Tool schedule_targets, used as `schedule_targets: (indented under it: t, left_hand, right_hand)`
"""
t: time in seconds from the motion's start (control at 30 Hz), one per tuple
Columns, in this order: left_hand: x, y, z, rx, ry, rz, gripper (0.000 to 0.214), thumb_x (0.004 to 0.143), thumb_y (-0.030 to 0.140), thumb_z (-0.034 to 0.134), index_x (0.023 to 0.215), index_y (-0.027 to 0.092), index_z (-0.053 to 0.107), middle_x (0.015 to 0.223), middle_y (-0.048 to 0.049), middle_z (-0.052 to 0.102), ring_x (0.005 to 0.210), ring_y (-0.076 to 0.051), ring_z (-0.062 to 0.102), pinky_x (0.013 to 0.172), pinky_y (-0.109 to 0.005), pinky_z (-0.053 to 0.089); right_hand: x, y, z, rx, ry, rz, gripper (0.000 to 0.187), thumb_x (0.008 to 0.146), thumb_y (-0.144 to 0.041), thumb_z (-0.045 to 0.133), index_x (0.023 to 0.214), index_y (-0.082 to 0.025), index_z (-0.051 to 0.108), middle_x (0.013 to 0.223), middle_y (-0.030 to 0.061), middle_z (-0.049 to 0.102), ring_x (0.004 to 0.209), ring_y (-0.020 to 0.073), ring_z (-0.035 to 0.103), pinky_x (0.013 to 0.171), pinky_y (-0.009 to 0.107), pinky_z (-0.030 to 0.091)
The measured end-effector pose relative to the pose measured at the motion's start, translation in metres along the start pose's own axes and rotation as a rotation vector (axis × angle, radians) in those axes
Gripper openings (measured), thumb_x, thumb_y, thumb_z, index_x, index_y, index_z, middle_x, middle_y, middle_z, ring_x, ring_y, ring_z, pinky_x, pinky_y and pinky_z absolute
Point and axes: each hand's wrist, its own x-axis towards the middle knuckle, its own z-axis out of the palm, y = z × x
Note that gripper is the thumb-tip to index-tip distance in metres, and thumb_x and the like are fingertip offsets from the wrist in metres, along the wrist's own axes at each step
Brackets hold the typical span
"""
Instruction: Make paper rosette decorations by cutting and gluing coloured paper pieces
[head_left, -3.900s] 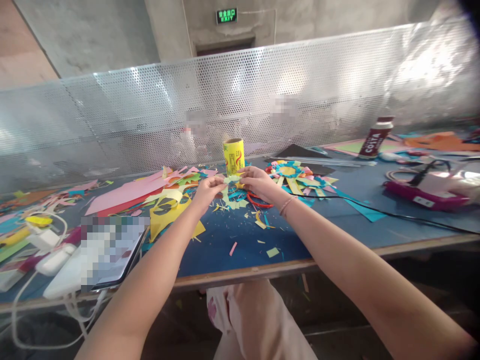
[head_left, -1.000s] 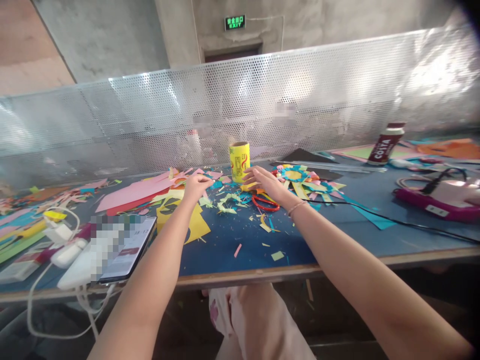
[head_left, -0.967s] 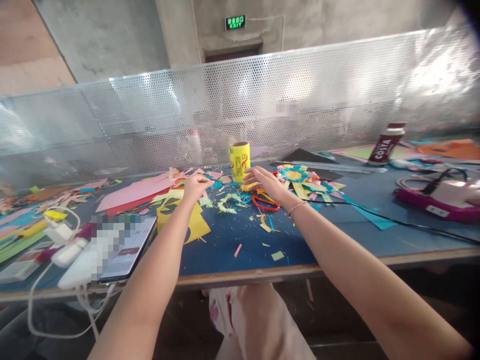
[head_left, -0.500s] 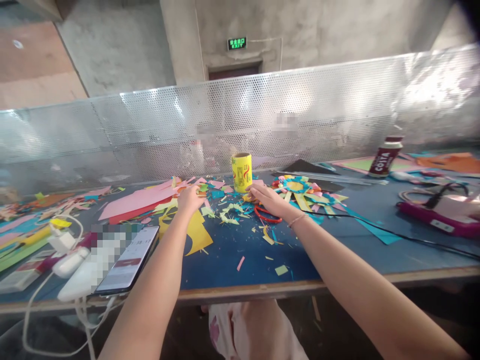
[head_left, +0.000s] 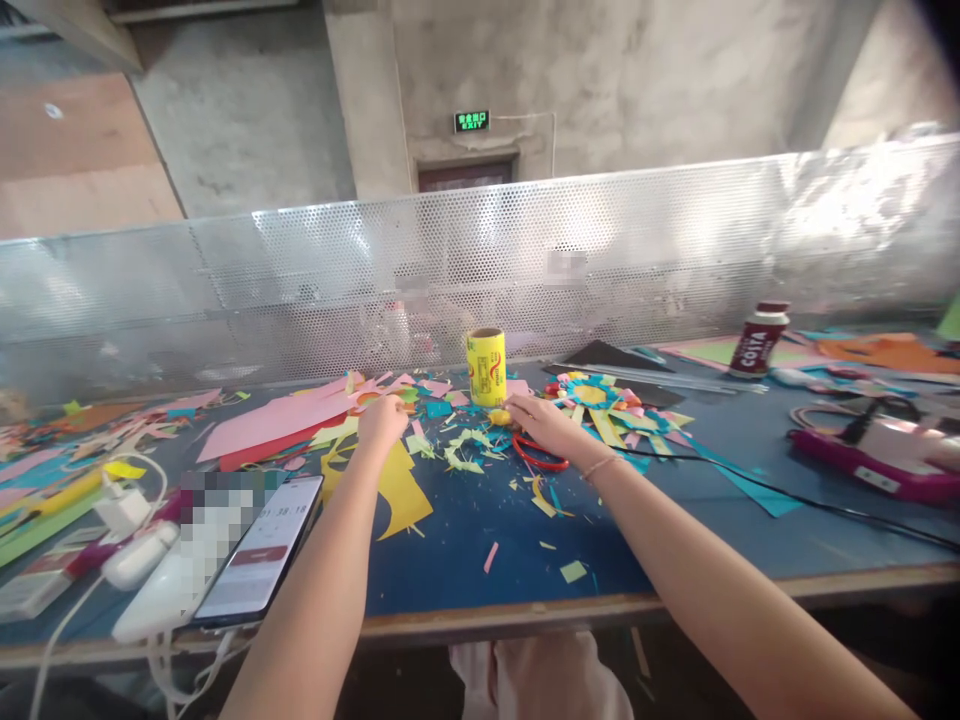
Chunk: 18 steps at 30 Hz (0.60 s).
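Observation:
My left hand (head_left: 382, 422) reaches in among cut paper scraps, its fingers curled together beside the pink paper sheets (head_left: 277, 420). Whatever those fingers may hold is hidden. My right hand (head_left: 546, 425) lies low over the scraps with its fingers stretched out, just in front of a yellow printed tape roll (head_left: 487, 372) standing upright. Scissors with red handles (head_left: 541, 460) lie partly under that hand. Between the hands is a ring of pale green paper strips (head_left: 463, 450). A paper flower with a blue ring (head_left: 592, 392) lies to the right, and a yellow sheet with cutouts (head_left: 409, 495) is near my left forearm.
A phone (head_left: 262, 550) and white charging cables take up the left front. At right stand a Costa bottle (head_left: 759, 340) and a purple power strip (head_left: 840, 462) with a black cord across the table. Behind runs a perforated metal screen (head_left: 300, 290).
The camera view has tilted up slightly, so the table sits lower in the picture. My left fingers have closed more; my right hand stays beside the tape roll.

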Motion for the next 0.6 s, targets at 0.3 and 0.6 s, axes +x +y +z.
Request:
schedule_targets:
  t: [0.3,0.6]
  left_hand:
    - [-0.014,0.026,0.013,0.237,-0.101,0.084,0.024,0.076,0.022,0.045,0.090,0.020,0.064,0.093,-0.0079,0.067,0.090,-0.020,0.059,0.077,-0.028,0.041]
    - [-0.033,0.040,0.045,0.155,-0.212,0.270,0.025,0.079,0.028,0.045,0.092,0.018,0.064,0.094,-0.0096,0.063,0.093,-0.022,0.056,0.081,-0.030,0.040]
  right_hand:
    - [-0.007,0.002,-0.012,-0.574,-0.105,0.333,0.034,0.077,-0.042,0.047,0.084,-0.011,0.061,0.090,0.0153,0.061,0.090,0.0245,0.055,0.075,0.032,0.040]
    - [-0.013,-0.002,-0.010,-0.561,-0.074,0.378,0.031,0.077,-0.031,0.051,0.099,-0.009,0.055,0.100,0.0176,0.058,0.098,0.0279,0.053,0.078,0.035,0.041]
